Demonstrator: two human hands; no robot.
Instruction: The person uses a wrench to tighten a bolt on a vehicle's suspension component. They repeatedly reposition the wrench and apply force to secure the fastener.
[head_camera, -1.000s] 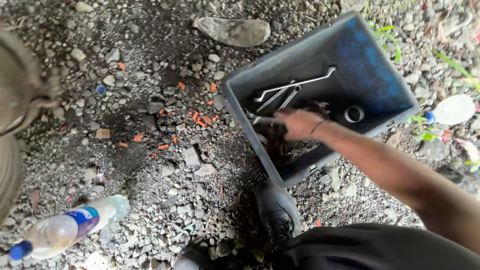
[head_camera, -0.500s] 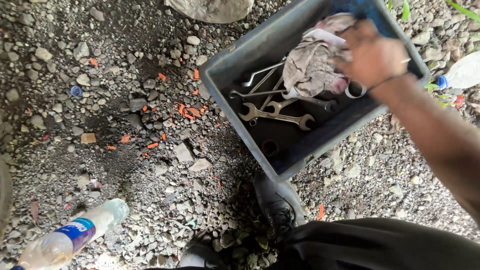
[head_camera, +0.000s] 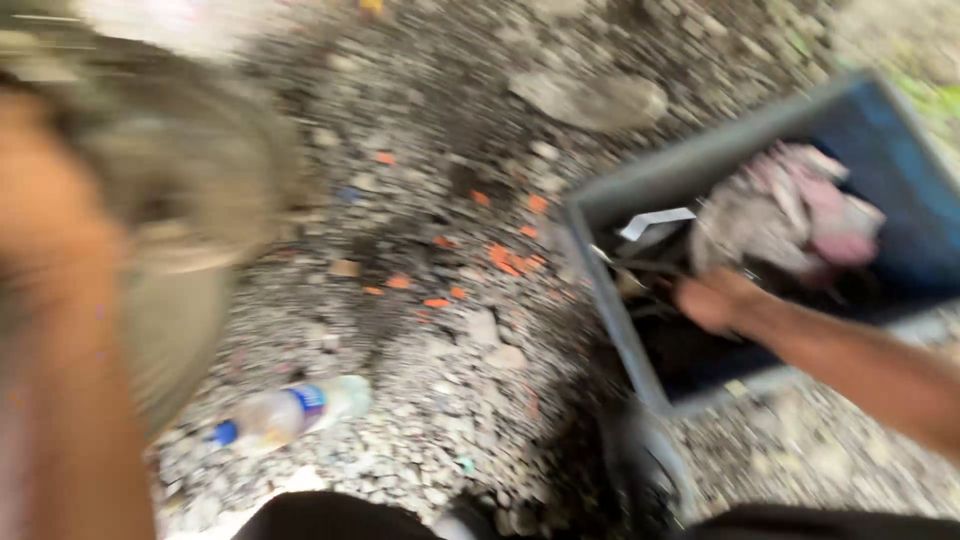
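On gravel ground (head_camera: 430, 150), motion blur throughout. At nine o'clock, a blurred forearm, probably the left hand's (head_camera: 40, 210); grip cannot be told. At three o'clock, a blue-grey plastic bin (head_camera: 600, 215) holds a crumpled rag (head_camera: 790, 215) and dark metal tools (head_camera: 640, 270). The right hand (head_camera: 712, 300) reaches among the tools at the bin's near wall; whether it has closed on any cannot be told. Tools judged stiff, heavy, possibly greasy: best taken mid-shank. At seven o'clock, a plastic bottle (head_camera: 285, 412).

rag (head_camera: 785, 215) and tools crowd bin (head_camera: 610, 300), gravel (head_camera: 440, 400) open
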